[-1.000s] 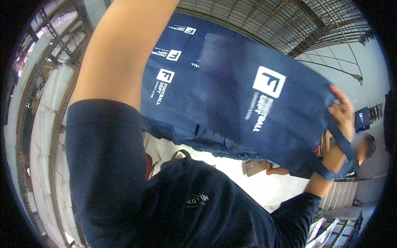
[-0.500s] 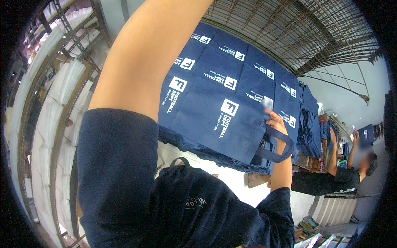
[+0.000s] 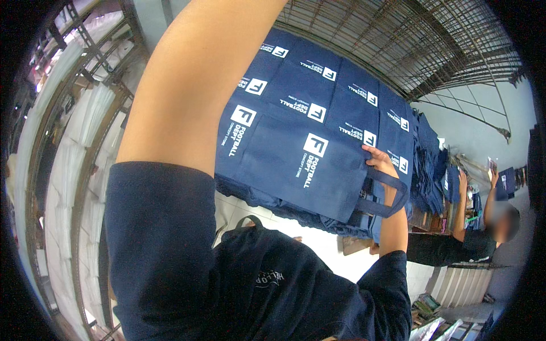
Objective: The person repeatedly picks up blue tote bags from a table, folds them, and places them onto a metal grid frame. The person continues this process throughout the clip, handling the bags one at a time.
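Note:
A navy tote bag (image 3: 284, 176) with a white print lies flat on top of a broad stack of similar bags. At its upper right corner is my right hand (image 3: 383, 161), its fingers stretched out and apart, touching the bag's edge. The bag's handle (image 3: 392, 207) loops round my right wrist. My left arm (image 3: 182, 85) reaches up and out past the upper edge, so my left hand is out of sight. That arm hides the left end of the stack.
More navy bags (image 3: 424, 165) are piled just right of the stack. Farther right, a co-worker (image 3: 478, 244) in dark clothes has both hands raised. White bundles (image 3: 65, 227) fill a metal rack on the left. Wire mesh (image 3: 364, 40) spans the far side.
My right hand and forearm have shifted slightly right, and the handle with them. The top bag has barely moved. The co-worker's hands have moved a little.

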### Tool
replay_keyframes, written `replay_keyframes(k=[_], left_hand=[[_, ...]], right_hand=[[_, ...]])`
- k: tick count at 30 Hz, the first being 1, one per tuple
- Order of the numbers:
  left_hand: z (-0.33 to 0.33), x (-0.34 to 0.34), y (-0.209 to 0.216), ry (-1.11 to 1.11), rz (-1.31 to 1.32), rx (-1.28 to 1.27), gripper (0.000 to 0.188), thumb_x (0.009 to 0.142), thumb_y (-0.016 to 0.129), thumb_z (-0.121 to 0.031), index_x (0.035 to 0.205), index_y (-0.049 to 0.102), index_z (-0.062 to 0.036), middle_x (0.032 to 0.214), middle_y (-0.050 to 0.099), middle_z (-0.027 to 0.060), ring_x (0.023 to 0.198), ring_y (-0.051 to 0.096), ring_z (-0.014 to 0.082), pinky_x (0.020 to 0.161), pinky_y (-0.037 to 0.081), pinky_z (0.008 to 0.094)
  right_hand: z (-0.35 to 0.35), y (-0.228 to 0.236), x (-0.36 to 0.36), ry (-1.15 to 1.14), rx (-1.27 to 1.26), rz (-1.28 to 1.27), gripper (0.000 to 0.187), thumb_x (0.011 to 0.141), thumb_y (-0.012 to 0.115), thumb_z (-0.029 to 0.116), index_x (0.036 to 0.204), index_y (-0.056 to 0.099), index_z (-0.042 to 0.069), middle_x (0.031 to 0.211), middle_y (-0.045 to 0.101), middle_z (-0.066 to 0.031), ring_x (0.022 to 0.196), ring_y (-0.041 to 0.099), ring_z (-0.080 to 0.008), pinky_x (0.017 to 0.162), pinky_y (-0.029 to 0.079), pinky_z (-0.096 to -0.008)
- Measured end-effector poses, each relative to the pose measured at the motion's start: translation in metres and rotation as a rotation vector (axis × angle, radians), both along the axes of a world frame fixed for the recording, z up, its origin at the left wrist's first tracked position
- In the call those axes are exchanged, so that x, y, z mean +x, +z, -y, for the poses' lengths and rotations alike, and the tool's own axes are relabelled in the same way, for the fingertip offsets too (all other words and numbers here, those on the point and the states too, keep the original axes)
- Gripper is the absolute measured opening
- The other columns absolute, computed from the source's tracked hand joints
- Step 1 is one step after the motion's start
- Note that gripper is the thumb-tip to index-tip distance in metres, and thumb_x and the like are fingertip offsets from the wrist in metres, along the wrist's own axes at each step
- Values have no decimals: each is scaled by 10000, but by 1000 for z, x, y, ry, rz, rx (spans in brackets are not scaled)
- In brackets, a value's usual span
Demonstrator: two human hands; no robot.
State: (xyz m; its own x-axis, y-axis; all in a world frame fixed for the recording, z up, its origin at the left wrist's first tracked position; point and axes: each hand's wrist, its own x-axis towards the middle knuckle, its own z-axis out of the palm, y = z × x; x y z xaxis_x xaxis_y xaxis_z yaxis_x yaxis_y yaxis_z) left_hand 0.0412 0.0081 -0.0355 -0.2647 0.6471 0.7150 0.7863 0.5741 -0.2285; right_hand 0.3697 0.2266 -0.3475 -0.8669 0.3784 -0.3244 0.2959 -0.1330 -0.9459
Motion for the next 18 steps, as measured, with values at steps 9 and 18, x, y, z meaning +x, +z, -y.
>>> replay_keyframes(k=[9,18], left_hand=[[-7,-9,1,16,-79,52,1040,593,702,-411,1417,116,-171,1282,320,153,1225,279,341,1012,155,583],[-17,-19,-1,26,-143,75,1066,574,726,-426,1410,109,-189,1280,313,148,1219,270,352,1009,123,613]], right_hand=[[2,11,-7,-2,184,90,447,752,523,-88,1185,548,19,826,616,-47,624,565,-88,566,438,-204],[-55,17,19,-107,203,-47,417,815,634,118,1214,525,69,1152,561,-79,976,569,-180,815,484,-341]])
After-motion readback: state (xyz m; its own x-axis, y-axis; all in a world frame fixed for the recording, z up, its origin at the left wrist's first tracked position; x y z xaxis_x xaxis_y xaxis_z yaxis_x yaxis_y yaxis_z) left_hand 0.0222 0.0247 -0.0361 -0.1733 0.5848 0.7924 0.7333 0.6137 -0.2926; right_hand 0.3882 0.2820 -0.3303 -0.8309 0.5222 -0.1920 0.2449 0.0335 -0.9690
